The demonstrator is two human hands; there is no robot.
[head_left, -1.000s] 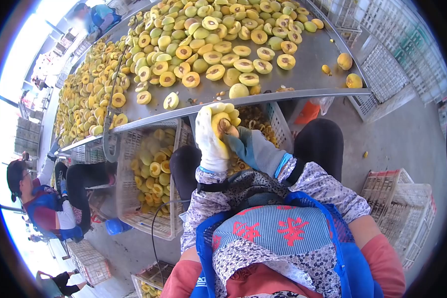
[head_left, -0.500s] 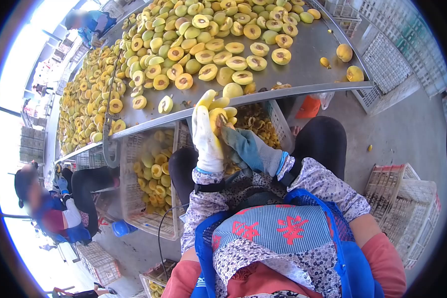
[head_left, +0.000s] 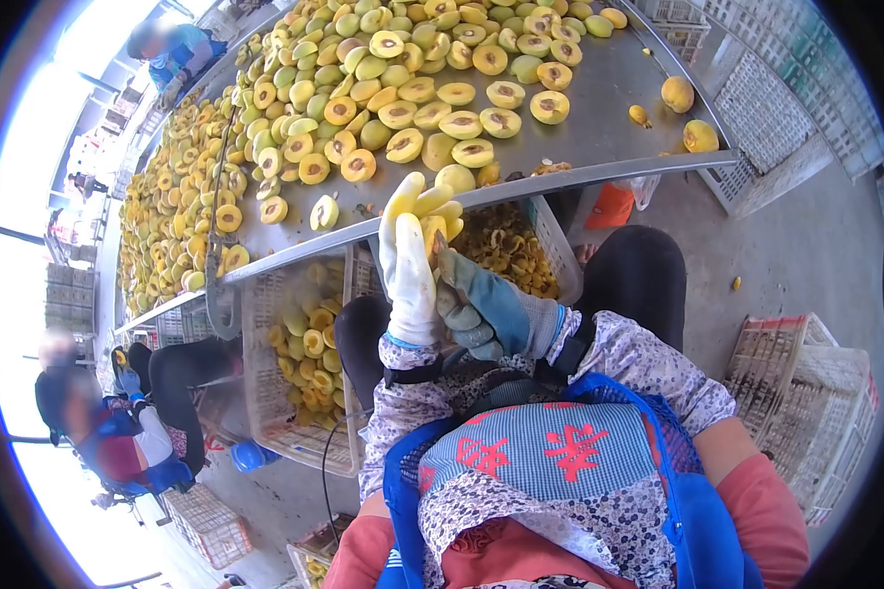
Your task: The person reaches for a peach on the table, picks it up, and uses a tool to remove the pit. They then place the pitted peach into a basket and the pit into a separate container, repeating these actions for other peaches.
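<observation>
My left hand [head_left: 413, 250], in a white glove with yellow fingers, is closed around a yellow peach half [head_left: 430, 232] just in front of the table edge. Most of the fruit is hidden by the glove. Close against it is my right hand [head_left: 486, 306], in a grey-blue glove, with curled fingers. Whatever those fingers grip is hidden. Beyond my hands, many halved peaches [head_left: 398, 115], several with brown pit centres showing, are heaped on the metal table [head_left: 609, 137].
Below the table edge stand a crate of peach halves [head_left: 309, 353] and a crate of darker scraps [head_left: 506, 245]. Two whole-looking peaches [head_left: 678, 94] sit at the table's right corner. White crates [head_left: 805, 393] stand on the floor at right. A co-worker [head_left: 118, 432] sits at left, another [head_left: 172, 49] farther back.
My right hand has shifted slightly down and left, its fingers curling more. Less of the peach half shows in my left hand. The view has moved a little.
</observation>
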